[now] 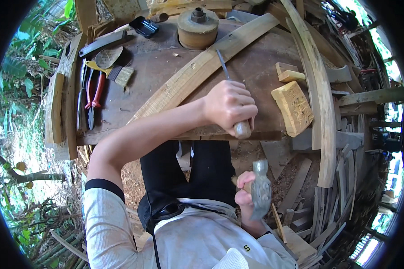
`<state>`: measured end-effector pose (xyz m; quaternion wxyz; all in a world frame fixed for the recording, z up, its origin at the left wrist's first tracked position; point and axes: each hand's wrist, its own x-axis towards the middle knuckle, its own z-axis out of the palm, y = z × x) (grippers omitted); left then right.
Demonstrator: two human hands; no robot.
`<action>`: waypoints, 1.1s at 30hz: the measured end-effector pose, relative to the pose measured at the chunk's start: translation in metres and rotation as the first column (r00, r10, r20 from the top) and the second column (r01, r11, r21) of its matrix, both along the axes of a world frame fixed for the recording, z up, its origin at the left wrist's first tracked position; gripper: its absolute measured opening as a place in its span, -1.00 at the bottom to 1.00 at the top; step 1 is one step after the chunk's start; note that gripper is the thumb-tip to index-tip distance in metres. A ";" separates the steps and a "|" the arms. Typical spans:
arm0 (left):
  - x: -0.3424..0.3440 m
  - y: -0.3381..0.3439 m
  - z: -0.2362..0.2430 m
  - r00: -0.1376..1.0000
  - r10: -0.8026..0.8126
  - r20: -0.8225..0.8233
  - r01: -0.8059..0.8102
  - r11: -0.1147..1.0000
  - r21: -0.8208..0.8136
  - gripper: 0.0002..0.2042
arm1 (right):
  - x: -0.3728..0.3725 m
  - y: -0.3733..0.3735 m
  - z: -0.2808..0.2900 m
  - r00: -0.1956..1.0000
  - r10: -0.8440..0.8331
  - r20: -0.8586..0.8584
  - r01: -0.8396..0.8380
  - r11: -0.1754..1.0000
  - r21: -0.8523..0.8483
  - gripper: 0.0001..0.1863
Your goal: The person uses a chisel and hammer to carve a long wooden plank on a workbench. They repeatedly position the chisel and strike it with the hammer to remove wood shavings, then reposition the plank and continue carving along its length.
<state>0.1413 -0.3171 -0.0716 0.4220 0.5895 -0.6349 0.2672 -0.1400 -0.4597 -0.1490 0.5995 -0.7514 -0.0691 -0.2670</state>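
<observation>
My left hand (230,107) grips a chisel (225,67) by its handle, whose butt points toward me; its thin metal blade reaches onto a long plank (170,92) lying diagonally on the worktable (134,67). Below the table edge, my right hand (244,190) is closed on a hammer (260,190), its metal head slightly blurred. A chunky wooden block (292,108) lies to the right of my left hand, with smaller offcuts (290,74) behind it.
Pliers (94,101), a brush (123,77) and a dark bar (103,43) lie at the left, a black tray (143,27) behind. A round wooden fixture (197,38) stands at the back. Long curved strips (323,134) edge the right side, above heaped scrap wood (300,210).
</observation>
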 end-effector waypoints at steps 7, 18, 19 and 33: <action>-0.025 -0.005 0.003 0.999 -0.037 -0.001 0.037 0.999 -0.015 -0.64 | -0.003 0.004 0.007 0.995 0.086 0.055 -0.095 0.975 0.202 -0.61; -0.024 -0.006 0.000 0.998 -0.061 -0.027 0.060 0.998 -0.033 -0.64 | -0.006 0.009 0.033 0.969 0.032 0.243 -0.064 0.990 0.127 -0.58; -0.025 -0.007 -0.001 0.997 -0.065 -0.035 0.064 0.998 -0.026 -0.64 | -0.005 0.009 0.034 0.966 0.007 0.258 -0.022 0.998 0.054 -0.49; -0.002 0.000 -0.003 1.000 -0.015 -0.017 0.016 0.998 0.063 -0.65 | 0.001 0.011 0.026 0.937 0.027 -0.347 0.030 0.987 0.159 -0.64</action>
